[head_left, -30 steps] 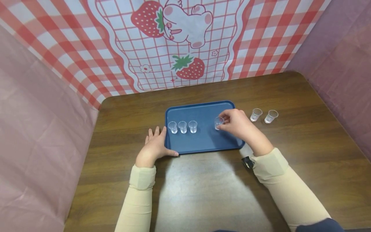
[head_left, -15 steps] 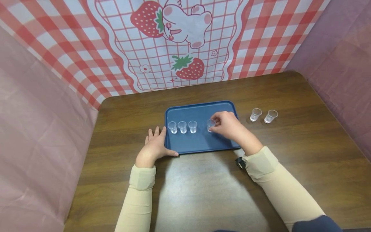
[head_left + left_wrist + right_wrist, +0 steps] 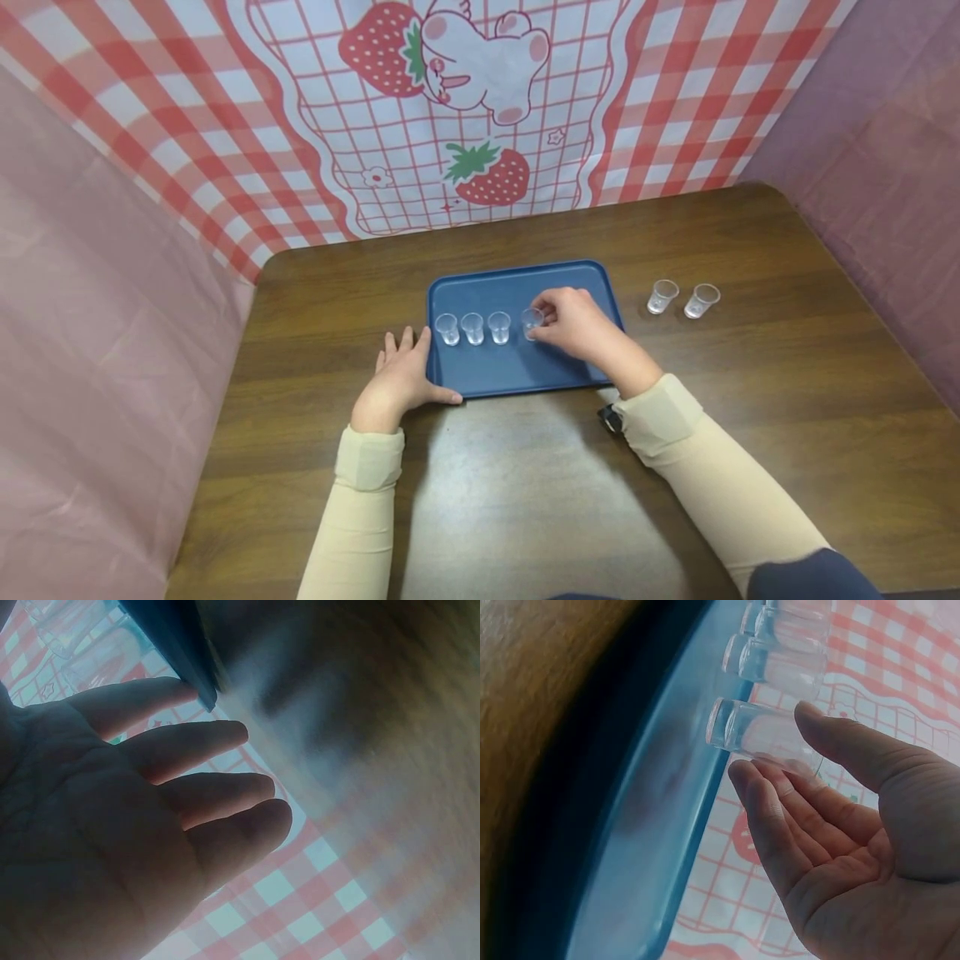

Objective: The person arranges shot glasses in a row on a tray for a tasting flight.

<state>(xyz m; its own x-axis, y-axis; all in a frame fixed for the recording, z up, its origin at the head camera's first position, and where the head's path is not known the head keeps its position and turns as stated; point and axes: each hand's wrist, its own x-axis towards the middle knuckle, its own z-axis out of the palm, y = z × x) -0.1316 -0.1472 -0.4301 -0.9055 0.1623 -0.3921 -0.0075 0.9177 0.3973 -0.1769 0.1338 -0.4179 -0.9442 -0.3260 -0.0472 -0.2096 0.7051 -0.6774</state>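
Observation:
My right hand point(image 3: 573, 323) pinches a small clear shot glass point(image 3: 769, 736) between thumb and fingers, upright over the right half of a blue tray point(image 3: 495, 377). Three matching shot glasses stand in a row on the tray's left half: a left one point(image 3: 447, 330), a middle one point(image 3: 473, 329) and a right one point(image 3: 499, 328). The held glass is in line with them, a small gap to their right. At the tray's left end my left hand point(image 3: 396, 383) lies with fingers spread, index finger and thumb at the tray's edge; the left wrist view shows its fingers straight.
Right of the tray, two more shot glasses, a nearer one point(image 3: 663, 297) and a farther one point(image 3: 702, 302), stand on the wooden table point(image 3: 300, 333). A checked strawberry cloth point(image 3: 675, 92) hangs behind the table, with pink cloth point(image 3: 90, 375) at the sides.
My right hand has moved left across the tray with its shot glass, bringing it closer to the row of three. The left hand and tray have stayed put.

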